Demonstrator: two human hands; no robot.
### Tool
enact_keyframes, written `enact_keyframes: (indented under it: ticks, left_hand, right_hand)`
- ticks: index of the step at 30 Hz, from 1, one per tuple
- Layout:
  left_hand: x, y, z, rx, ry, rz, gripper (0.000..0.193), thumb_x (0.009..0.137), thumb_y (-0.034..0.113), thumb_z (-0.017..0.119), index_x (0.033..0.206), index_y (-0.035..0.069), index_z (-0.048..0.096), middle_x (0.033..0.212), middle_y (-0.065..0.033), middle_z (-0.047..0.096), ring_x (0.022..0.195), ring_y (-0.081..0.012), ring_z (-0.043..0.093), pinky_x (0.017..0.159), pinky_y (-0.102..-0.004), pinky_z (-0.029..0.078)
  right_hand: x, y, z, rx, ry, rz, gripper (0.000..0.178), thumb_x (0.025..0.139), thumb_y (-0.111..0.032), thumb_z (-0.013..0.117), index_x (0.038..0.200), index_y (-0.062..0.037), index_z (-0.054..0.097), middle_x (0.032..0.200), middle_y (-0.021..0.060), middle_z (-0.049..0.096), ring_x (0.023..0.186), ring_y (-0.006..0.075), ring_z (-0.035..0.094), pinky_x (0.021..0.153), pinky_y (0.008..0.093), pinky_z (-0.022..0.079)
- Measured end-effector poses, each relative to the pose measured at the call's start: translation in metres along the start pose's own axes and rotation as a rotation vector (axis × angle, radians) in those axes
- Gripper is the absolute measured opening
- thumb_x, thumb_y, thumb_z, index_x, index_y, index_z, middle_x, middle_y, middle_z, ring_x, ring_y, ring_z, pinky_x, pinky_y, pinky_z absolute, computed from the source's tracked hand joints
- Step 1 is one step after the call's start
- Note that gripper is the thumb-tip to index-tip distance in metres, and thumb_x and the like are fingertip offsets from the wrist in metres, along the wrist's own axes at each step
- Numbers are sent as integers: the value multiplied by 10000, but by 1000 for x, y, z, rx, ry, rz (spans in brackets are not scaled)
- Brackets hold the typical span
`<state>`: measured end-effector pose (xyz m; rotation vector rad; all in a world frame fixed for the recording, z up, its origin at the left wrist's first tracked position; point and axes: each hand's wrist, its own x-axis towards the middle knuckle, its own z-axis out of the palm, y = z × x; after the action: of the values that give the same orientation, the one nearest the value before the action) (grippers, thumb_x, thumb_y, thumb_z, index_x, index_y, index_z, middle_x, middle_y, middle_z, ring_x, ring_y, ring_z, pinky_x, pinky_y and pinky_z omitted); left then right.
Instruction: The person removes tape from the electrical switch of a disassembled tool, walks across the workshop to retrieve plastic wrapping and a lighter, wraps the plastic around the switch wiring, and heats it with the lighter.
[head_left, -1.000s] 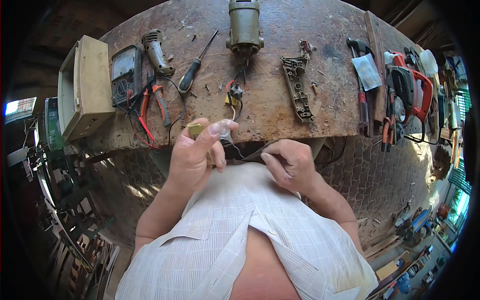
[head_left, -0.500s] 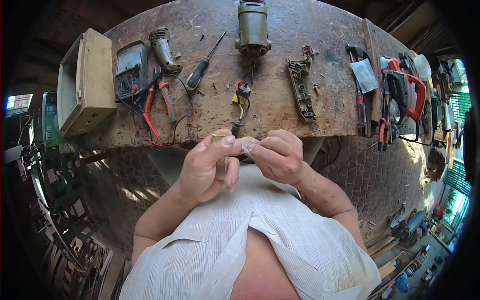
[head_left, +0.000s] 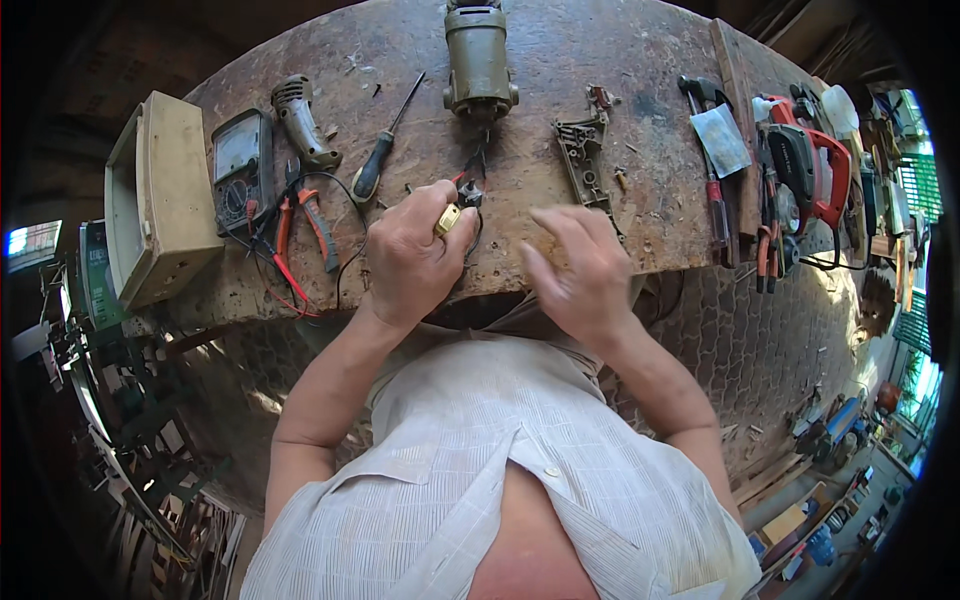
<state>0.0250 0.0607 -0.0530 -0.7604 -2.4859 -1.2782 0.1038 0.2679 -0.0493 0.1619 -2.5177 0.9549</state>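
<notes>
My left hand (head_left: 415,258) is closed at the near edge of the workbench, with a small yellow piece (head_left: 448,220) between thumb and forefinger. Its exact kind I cannot make out. Right beside these fingertips lies a small dark switch-like part (head_left: 470,193) on wires that run to an olive-green motor housing (head_left: 480,70). My right hand (head_left: 585,270) hovers over the bench edge, blurred by motion, thumb and fingers apart with nothing visible in them. Just beyond it is a half-shell of a tool handle (head_left: 582,165), its lower end partly hidden by the hand.
On the left stand a beige box (head_left: 185,190) and a multimeter (head_left: 242,165), near a handle shell (head_left: 305,125), pliers (head_left: 318,230) and a screwdriver (head_left: 374,165). A wooden strip (head_left: 737,120), a hammer (head_left: 705,92) and a red power tool (head_left: 822,185) lie on the right.
Both hands have moved forward from in front of my chest to over the bench edge. They have parted; my right hand has let go of a small clear scrap and spread its fingers.
</notes>
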Motion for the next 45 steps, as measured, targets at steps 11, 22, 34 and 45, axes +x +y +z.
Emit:
enact_keyframes:
  ticks: [11, 22, 34, 45]
  left_hand:
    - [3, -11, 7, -161, 21, -239, 143, 897, 3, 776, 1029, 7, 719, 863, -127, 720, 729, -243, 706, 686, -358, 544]
    - [-3, -12, 4, -266, 9, -548, 95, 936, -20, 765, 1024, -16, 728, 836, 21, 679, 753, -35, 572, 659, -243, 475]
    - [9, -19, -2, -483, 19, -808, 33, 933, 6, 717, 908, 14, 697, 793, 86, 626, 708, 6, 516, 612, -220, 421]
    - [-5, -24, 3, -36, 106, -263, 153, 909, 24, 779, 1051, -16, 739, 826, -178, 735, 686, -245, 716, 671, -365, 555]
  right_hand:
    - [27, 3, 82, 97, 103, 62, 177, 805, -194, 827, 928, -117, 726, 908, 20, 704, 893, 247, 661, 853, 426, 442]
    - [29, 1, 91, 92, 74, 42, 189, 786, -149, 824, 913, -109, 689, 860, 45, 654, 826, 266, 642, 797, 425, 443]
    - [32, 3, 95, 150, 55, 12, 199, 783, -125, 823, 891, -80, 663, 861, 87, 641, 819, 307, 631, 767, 450, 464]
    - [38, 1, 96, 96, 45, 19, 201, 781, -162, 834, 877, -97, 669, 822, 70, 631, 787, 287, 636, 724, 438, 467]
